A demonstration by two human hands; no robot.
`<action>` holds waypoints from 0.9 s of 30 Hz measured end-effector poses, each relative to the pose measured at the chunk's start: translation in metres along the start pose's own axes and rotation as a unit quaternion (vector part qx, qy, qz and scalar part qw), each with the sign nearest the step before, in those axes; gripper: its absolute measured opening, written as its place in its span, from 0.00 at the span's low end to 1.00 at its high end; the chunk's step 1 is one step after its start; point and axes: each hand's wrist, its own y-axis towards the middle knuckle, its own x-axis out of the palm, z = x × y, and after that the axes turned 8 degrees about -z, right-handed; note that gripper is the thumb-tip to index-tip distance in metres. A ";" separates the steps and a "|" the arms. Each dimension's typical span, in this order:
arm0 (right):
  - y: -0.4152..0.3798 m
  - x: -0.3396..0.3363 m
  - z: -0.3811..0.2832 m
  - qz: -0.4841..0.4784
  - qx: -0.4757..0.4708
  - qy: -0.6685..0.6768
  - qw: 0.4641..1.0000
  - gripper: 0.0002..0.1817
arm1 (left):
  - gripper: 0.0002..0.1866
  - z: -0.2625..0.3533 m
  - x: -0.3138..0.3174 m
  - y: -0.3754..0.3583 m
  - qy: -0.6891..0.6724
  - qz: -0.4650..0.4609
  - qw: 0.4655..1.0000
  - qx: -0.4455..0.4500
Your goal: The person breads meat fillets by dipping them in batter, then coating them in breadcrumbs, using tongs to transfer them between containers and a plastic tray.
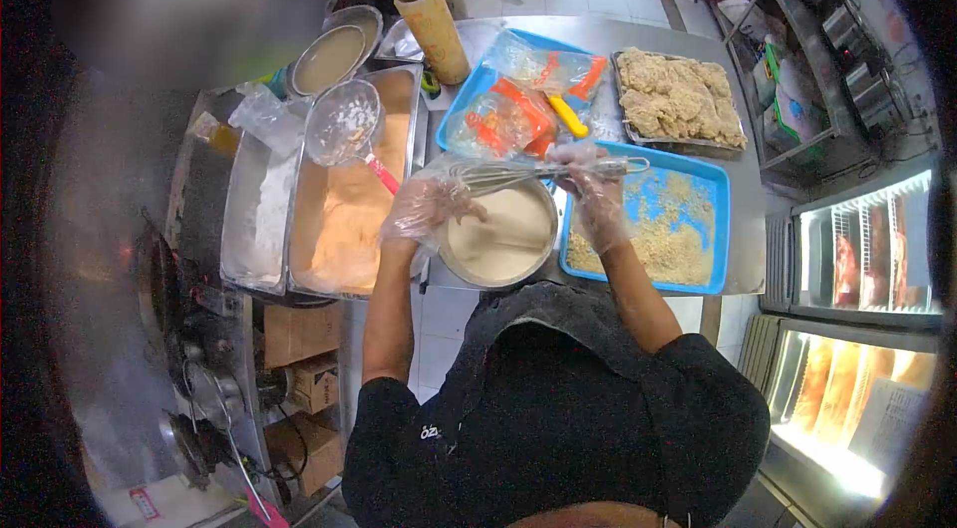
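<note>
A wire whisk lies level above a round metal bowl of pale, creamy batter. My right hand, in a clear plastic glove, grips the whisk near its handle, which sticks out to the right. At the wire end, my left hand, also gloved, is closed about the loops, with a finger pointing down over the batter. Just left of it, a mesh strainer with a pink handle rests across a metal tray of orange-tinted powder.
A blue tray with crumbs sits right of the bowl. Behind it are another blue tray with plastic packets, a yellow-handled tool, and a tray of breaded pieces. White flour fills the far-left tray. A cardboard tube stands upright behind.
</note>
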 end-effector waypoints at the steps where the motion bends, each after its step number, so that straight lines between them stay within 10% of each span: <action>1: -0.002 0.003 -0.003 0.000 0.005 0.000 1.000 0.24 | 0.07 -0.006 0.001 0.002 0.022 0.022 0.999 -0.015; 4: 0.000 0.015 -0.029 0.038 0.089 0.362 0.927 0.17 | 0.11 0.024 -0.001 -0.002 0.242 0.031 0.966 -0.082; 13: -0.020 0.010 0.005 0.031 0.134 0.364 0.921 0.11 | 0.15 -0.044 0.011 0.003 0.323 0.090 0.942 0.003; 19: -0.029 0.001 0.002 0.001 0.171 0.322 0.931 0.12 | 0.07 -0.032 0.016 -0.010 -0.103 0.075 0.992 0.017; 22: -0.028 -0.003 0.002 -0.016 0.159 0.353 0.922 0.11 | 0.04 -0.007 0.011 -0.019 0.070 0.079 0.994 0.038; 27: -0.017 0.002 0.005 0.011 0.233 0.328 0.915 0.12 | 0.04 -0.006 0.027 -0.037 -0.099 0.104 0.989 -0.016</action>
